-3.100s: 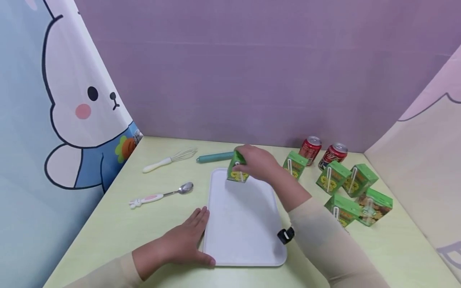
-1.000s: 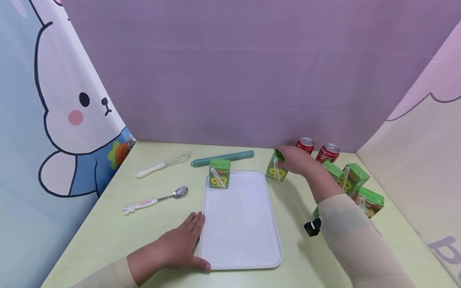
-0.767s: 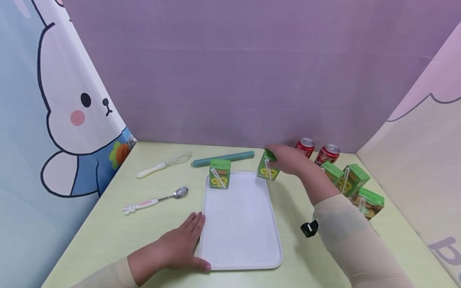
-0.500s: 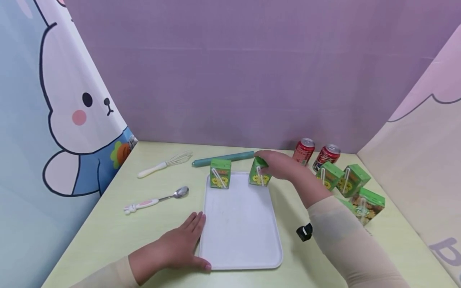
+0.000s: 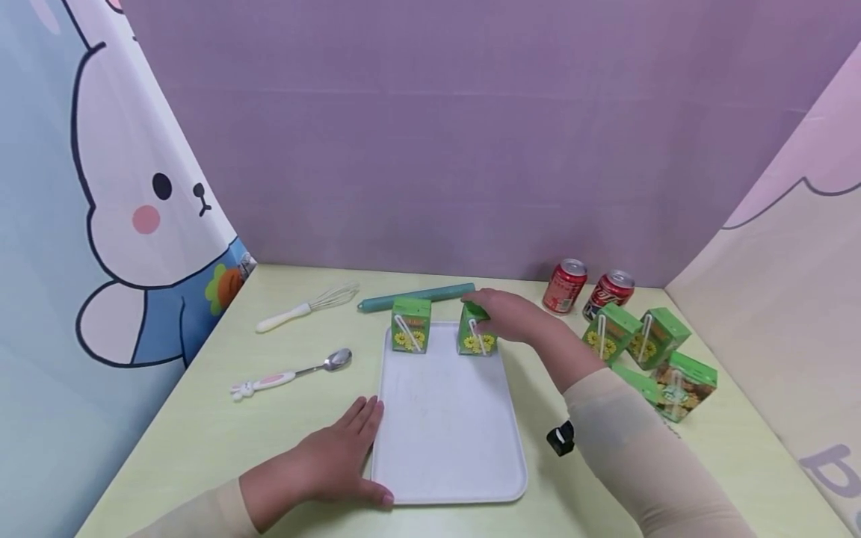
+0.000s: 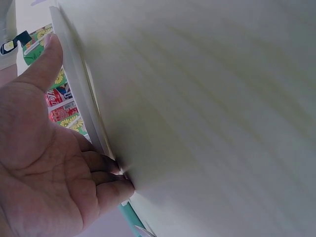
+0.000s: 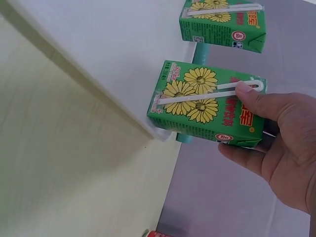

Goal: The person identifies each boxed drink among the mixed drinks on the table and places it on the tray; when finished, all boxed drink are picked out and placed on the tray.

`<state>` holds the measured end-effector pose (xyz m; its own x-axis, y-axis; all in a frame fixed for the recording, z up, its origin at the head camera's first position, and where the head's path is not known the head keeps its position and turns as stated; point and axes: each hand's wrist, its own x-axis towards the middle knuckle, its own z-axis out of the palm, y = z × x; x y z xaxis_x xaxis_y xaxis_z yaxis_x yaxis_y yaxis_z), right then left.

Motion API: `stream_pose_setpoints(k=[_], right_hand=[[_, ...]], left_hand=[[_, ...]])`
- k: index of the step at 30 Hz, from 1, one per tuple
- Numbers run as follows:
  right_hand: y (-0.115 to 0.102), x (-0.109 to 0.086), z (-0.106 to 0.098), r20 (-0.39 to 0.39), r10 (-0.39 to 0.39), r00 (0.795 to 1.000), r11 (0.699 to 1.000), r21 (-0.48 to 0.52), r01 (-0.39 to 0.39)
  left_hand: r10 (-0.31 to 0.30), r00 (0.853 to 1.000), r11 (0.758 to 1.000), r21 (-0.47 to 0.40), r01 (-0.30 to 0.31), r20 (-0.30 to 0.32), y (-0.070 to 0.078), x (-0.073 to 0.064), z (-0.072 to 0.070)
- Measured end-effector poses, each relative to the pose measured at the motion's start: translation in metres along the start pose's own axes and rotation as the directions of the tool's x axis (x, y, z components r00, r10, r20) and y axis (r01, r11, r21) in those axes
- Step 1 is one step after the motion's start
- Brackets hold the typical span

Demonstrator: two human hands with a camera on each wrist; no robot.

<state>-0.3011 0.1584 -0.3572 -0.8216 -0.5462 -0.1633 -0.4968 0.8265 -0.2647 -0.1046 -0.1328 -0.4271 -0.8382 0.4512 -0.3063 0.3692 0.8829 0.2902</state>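
At the far right corner of a white tray (image 5: 447, 418), my right hand (image 5: 511, 314) grips a green drink carton (image 5: 477, 342) by its upper end. In the right wrist view the carton (image 7: 197, 101) shows yellow flowers and a white straw, with my thumb on its front. It stands upright at the tray's corner. Another green carton (image 5: 410, 326) stands on the far left corner. My left hand (image 5: 329, 459) rests against the tray's left edge, fingers straight and thumb at the near corner; the left wrist view shows the fingertips (image 6: 116, 190) at the rim.
Several more green cartons (image 5: 659, 338) and two red cans (image 5: 565, 287) (image 5: 610, 293) stand at the right. Behind the tray lies a teal stick (image 5: 417, 297). A whisk (image 5: 308, 308) and a rabbit-handled spoon (image 5: 291, 375) lie at the left.
My right hand first let go of one carton at the tray's far left corner. It then brought a second carton leftward from the right side to the far right corner. The left hand stays put.
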Motion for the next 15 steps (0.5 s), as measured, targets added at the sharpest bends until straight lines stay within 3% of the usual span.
stream_pose_setpoints(k=[7, 15], right_hand=[[0.004, -0.013, -0.007, -0.009, 0.022, 1.0, 1.0, 0.017, -0.022], [0.014, -0.066, -0.046, -0.122, 0.095, 0.988, 0.995, 0.03, -0.092]], left_hand=[[0.002, 1.0, 1.0, 0.007, -0.002, 0.004, 0.0, 0.0, 0.002], [0.007, 1.0, 1.0, 0.0, -0.007, -0.006, 0.001, -0.002, -0.002]])
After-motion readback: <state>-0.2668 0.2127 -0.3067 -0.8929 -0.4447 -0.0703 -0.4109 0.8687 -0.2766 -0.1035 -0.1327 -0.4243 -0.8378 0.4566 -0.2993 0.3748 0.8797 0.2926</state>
